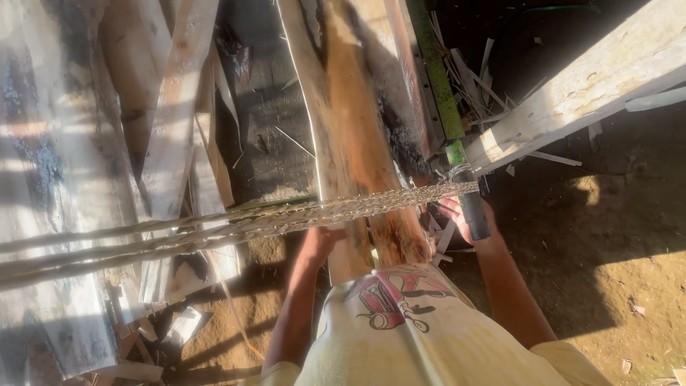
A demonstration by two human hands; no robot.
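A long orange-brown wood slab (pixel 350 129) lies lengthwise in front of me, its near end against my yellow shirt. My left hand (pixel 323 239) presses on the slab's near left edge, fingers closed on the wood. My right hand (pixel 461 218) is wrapped around a black handle (pixel 475 214) at the end of a green metal bar (pixel 436 78) that runs along the slab's right side. A twisted rope or chain (pixel 236 225) stretches across the view from the left to the handle, passing over both hands.
Pale planks (pixel 171 121) are stacked at the left. A thick light beam (pixel 579 89) juts in from the upper right. Wood slivers (pixel 471 78) litter the dark ground beyond the bar. Sawdust-covered earth (pixel 607 271) lies to the right and below.
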